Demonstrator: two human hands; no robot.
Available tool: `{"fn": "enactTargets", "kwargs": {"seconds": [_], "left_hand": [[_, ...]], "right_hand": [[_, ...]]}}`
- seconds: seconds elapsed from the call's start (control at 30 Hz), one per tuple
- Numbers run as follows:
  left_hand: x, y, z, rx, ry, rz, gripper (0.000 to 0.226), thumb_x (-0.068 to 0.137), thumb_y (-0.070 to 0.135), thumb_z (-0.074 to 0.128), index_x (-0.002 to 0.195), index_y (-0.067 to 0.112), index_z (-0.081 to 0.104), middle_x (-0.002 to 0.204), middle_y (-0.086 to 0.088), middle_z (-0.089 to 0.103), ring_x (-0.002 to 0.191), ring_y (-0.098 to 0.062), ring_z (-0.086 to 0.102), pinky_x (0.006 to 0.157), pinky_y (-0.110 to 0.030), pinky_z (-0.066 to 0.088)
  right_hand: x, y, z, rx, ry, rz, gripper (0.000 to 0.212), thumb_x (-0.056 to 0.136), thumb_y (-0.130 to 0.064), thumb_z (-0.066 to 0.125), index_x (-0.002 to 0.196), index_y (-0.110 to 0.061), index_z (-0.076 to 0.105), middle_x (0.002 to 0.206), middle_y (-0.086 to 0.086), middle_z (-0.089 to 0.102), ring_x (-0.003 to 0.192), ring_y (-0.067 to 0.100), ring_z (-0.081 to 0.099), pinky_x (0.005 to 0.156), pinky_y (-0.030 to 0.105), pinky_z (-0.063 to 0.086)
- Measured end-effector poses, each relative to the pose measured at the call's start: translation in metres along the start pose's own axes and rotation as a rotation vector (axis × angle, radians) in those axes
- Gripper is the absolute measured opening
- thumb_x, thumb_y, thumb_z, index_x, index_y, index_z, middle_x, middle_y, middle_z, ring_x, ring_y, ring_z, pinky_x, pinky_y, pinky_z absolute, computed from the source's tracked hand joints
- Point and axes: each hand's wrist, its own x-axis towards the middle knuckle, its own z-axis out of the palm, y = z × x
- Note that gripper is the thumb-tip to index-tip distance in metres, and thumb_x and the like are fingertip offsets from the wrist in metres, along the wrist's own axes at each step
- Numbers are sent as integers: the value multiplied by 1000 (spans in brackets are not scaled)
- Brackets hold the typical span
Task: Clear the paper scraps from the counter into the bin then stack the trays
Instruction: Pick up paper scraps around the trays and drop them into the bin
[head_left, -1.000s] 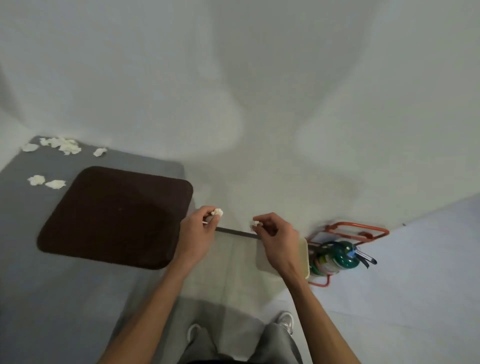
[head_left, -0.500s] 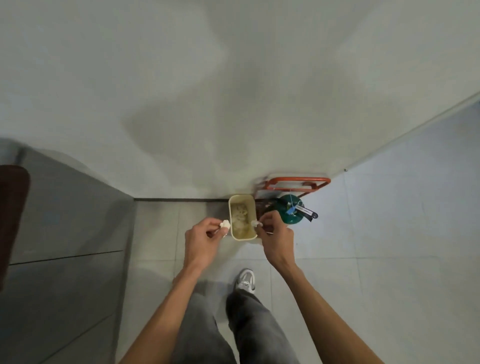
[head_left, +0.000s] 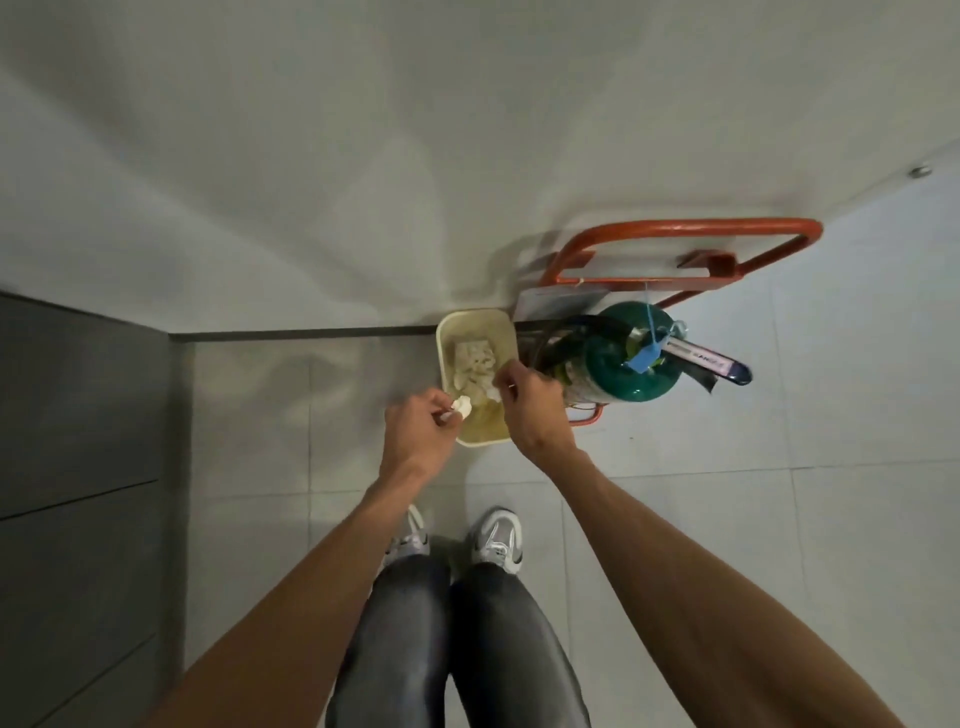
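Left hand (head_left: 418, 431) held at bin's (head_left: 448, 358) left rim, grip pinched on a white scrap (head_left: 461, 405). Right hand (head_left: 530, 410) held over bin, fingers (head_left: 506, 379) curled downward; whether its grip is clamped on anything cannot be told. More scraps (head_left: 474, 364) seen inside bin. Green cylinder (head_left: 631, 364) just right of bin; tiled floor (head_left: 727, 519) beneath, wall (head_left: 363, 156) behind.

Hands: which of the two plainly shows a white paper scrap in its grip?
The left hand: a white paper scrap sticks out of its grip at the bin's left rim. The right hand, over the bin, shows none clearly.
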Motion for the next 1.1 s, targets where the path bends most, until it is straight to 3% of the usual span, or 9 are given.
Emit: {"fn": "enactTargets", "kwargs": {"seconds": [0.17,0.3,0.4,0.5,0.6,0.8,1.1], "left_hand": [[63,-43,69,114,-78,-19,11,85,14,72,95,16,77,93,-3,78,89,-20,73,76,-21,50],[82,-53,97,181,-216,10,38,85,21,76,123,16,71,119,-10,74,110,-33,69,95,-38,57],[75,-51,87,162,-199,19,37,91,24,71,127,18,67,119,-9,72,109,-33,68,89,-31,54],[55,-44,49,159,-155,28,41,93,19,69,133,17,64,123,-7,71,111,-28,67,91,-28,50],[19,-36,-7,178,-64,45,44,96,20,65,140,15,59,133,-12,66,121,-31,63,105,-35,49],[-86,-2,-132,128,80,13,47,100,25,61,145,16,52,142,-13,59,130,-32,56,112,-41,44],[-251,46,-278,-27,391,21,44,102,29,57,146,24,50,147,-1,55,135,-23,50,112,-30,35]], "right_hand": [[65,34,51,-160,-131,25,31,102,-2,51,126,-15,67,122,16,72,106,37,71,93,50,62],[92,50,68,-215,-254,50,46,99,-6,50,140,-24,58,131,18,65,113,40,67,98,50,59],[85,45,61,-195,-254,59,48,99,-11,50,144,-26,56,133,18,65,114,41,67,99,52,58],[58,21,37,-146,-208,35,42,103,-19,51,144,-23,56,134,16,66,114,40,67,100,53,58],[21,-22,6,-93,-164,-22,37,107,-27,52,144,-24,56,137,14,66,113,37,69,97,54,59],[-76,-142,-74,-31,-106,-217,39,106,-36,48,143,-26,57,140,11,64,117,37,66,100,50,55],[-219,-301,-159,37,-58,-539,37,109,-35,51,144,-22,57,141,4,64,126,24,62,107,37,51]]}}
